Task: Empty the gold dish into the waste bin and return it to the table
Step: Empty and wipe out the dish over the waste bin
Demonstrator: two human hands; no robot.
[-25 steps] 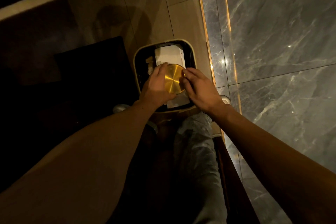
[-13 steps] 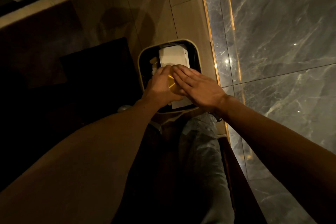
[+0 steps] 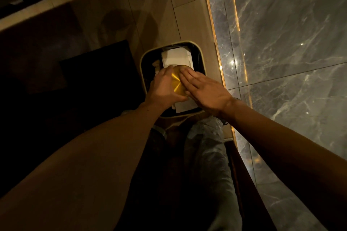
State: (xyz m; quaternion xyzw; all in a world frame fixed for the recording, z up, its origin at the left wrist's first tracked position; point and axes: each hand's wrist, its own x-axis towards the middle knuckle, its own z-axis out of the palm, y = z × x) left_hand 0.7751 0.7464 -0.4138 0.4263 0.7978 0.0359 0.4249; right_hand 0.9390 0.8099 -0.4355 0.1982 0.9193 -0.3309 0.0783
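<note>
The round gold dish [image 3: 176, 82] is upside down over the waste bin [image 3: 201, 56], its shiny underside facing me. My left hand [image 3: 163, 88] grips its left edge. My right hand [image 3: 203, 90] lies flat against the dish's right side with fingers stretched out and together. The bin is rounded-square with a pale rim and a dark liner. White paper or a box [image 3: 176, 57] lies inside it, along with some crumpled scraps at the left. What is under the dish is hidden.
The bin stands on beige floor tiles next to a grey marble wall [image 3: 281, 43] with a lit gold strip [image 3: 214, 30] at its base. A dark mat [image 3: 97, 69] lies left of the bin. My grey trouser leg [image 3: 206, 155] is below the bin.
My right hand went from touching the dish's right edge to lying flat across its underside, then slid slightly right, so more of the gold surface shows again.
</note>
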